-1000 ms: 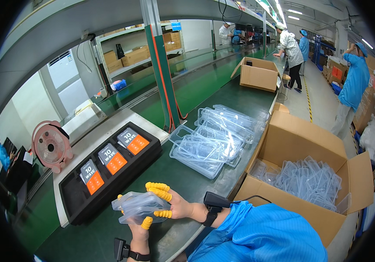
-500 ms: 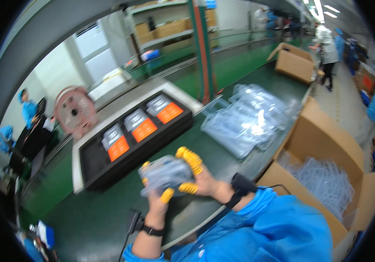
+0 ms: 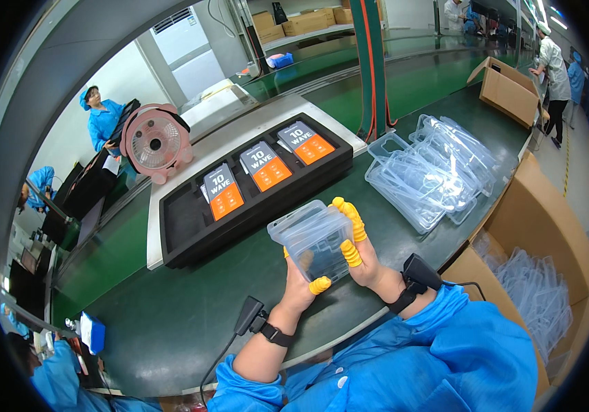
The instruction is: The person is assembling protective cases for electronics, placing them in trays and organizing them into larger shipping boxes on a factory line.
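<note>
Between my two hands I hold a clear plastic case (image 3: 318, 237), tilted above the green work surface (image 3: 191, 316). My left hand (image 3: 297, 287) grips its lower left side, with the thumb in front and other fingers mostly hidden behind it. On the right side my right hand (image 3: 365, 261) closes around the case. Yellow finger cots cover fingertips on both hands. Just beyond, a black foam tray (image 3: 181, 223) carries three dark grey and orange packages (image 3: 266, 168). To the right lies a pile of similar clear plastic cases (image 3: 432, 175).
At the right, an open cardboard box (image 3: 541, 206) holds many clear plastic pieces (image 3: 531, 295). A pink fan (image 3: 156, 144) stands behind the tray, near a green post (image 3: 371, 75). Another cardboard box (image 3: 507, 93) sits farther back. Several co-workers are around.
My hands stay on the plastic case, which now appears more upright and sharper. The whole view has shifted, so the tray, pile and hands appear farther right.
</note>
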{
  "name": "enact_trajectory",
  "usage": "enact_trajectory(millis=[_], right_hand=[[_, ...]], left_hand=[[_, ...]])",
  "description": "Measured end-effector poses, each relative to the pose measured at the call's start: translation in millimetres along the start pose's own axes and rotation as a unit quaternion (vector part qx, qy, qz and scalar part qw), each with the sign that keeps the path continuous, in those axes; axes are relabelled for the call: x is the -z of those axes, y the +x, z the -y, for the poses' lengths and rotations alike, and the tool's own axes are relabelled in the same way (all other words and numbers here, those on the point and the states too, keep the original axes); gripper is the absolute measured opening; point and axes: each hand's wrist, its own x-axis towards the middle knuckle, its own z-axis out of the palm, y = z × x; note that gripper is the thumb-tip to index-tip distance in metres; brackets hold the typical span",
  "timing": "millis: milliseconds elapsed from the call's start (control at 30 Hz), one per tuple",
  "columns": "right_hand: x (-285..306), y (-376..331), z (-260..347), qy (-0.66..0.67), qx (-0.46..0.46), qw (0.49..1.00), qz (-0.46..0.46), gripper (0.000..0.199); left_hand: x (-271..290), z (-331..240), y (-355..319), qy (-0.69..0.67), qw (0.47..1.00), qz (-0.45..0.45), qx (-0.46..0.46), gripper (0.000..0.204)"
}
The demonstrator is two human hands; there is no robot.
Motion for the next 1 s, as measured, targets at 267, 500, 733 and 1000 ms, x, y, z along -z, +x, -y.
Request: enact_trajectory(millis=[267, 500, 733, 1000], right_hand=[[-6.7, -1.2, -0.8, -0.003, -0.046, 0.999, -0.011, 0.069], [-4.7, -7.0, -7.2, -0.086, -0.004, 0.996, -0.038, 0.069], [-6.9, -4.1, -9.1, 0.031, -0.045, 0.995, -0.081, 0.069], [-4.2, -2.1, -8.1, 0.125, -0.118, 0.977, -0.125, 0.062]], left_hand=[[3.3, 1.2, 3.5, 0.106, 0.994, -0.009, -0.017, 0.094], [3.0, -2.4, 3.1, 0.113, 0.992, -0.05, -0.035, 0.095], [-5.7, -9.0, 3.5, -0.051, 0.985, -0.099, -0.131, 0.069], [25.4, 4.4, -0.9, 0.074, 0.964, -0.251, -0.035, 0.023]])
